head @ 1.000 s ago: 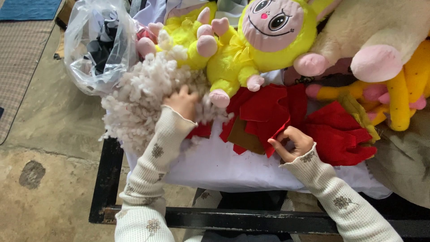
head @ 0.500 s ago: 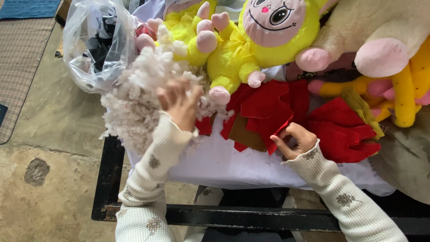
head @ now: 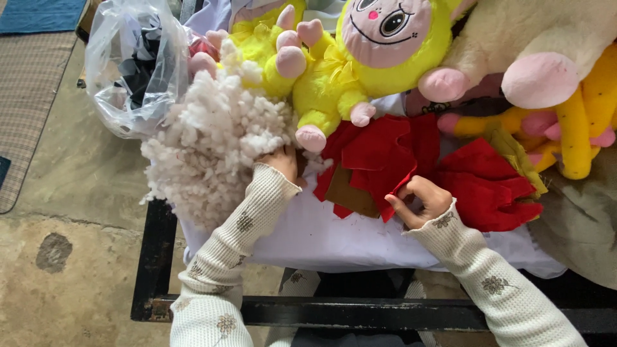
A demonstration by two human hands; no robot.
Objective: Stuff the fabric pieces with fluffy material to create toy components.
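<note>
White stuffing [head: 212, 144] sits far left on the table; my left hand [head: 283, 160] digs in, grip hidden. My right hand [head: 421, 199] pinches the red cloth [head: 385, 154]. Fluff could spill off the near left edge.

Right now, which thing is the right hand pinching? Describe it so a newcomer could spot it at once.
Start at the big yellow plush doll with the pink face at the top. Just below it, on the white cloth, lies a heap of red fabric pieces. The right hand pinches its lower edge; unlike the fluffy white stuffing at the left hand, it is flat, red felt.
</note>
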